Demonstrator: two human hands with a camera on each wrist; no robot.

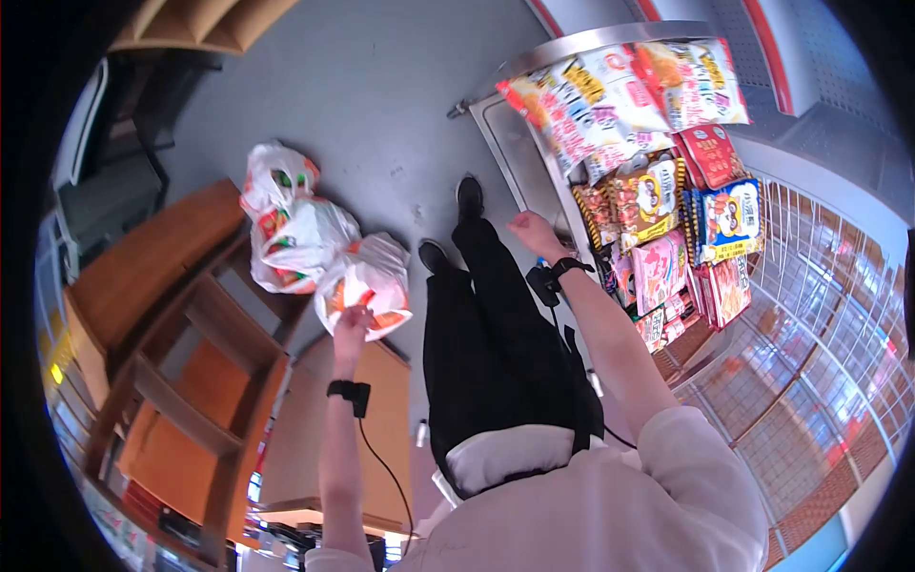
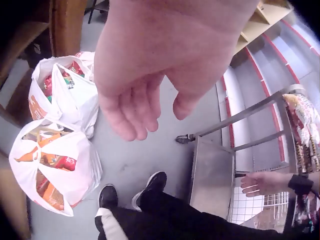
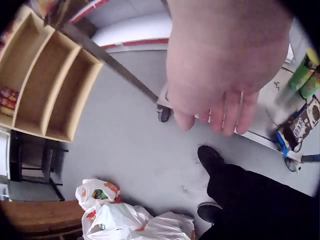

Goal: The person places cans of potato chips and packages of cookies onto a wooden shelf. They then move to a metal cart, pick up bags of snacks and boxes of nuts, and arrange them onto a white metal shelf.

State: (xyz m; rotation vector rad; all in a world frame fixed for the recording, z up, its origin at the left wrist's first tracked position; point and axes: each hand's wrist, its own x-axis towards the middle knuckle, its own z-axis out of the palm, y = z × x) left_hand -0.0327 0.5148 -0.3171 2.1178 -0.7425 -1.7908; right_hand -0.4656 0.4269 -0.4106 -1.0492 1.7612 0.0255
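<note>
My left hand (image 1: 352, 329) hangs over the nearest white plastic bag (image 1: 386, 276); in the left wrist view the hand (image 2: 150, 70) has loosely bent fingers with nothing in them, and the tied bag (image 2: 82, 172) is apart from it. My right hand (image 1: 538, 236) is beside the metal cart (image 1: 519, 157), and in the right wrist view the hand (image 3: 225, 75) is empty with relaxed fingers. Snack packets (image 1: 648, 200) lie piled on the cart's top. Two more filled bags (image 1: 310, 234) sit on the floor behind the nearest one.
Wooden shelving (image 1: 191, 381) stands at the left, and a wire rack (image 1: 820, 286) at the right. White shelves with red edges (image 2: 250, 95) are beyond the cart. Green cans (image 3: 302, 77) and a brown packet (image 3: 300, 122) rest on the cart's lower shelf. My feet (image 1: 438, 257) are between bags and cart.
</note>
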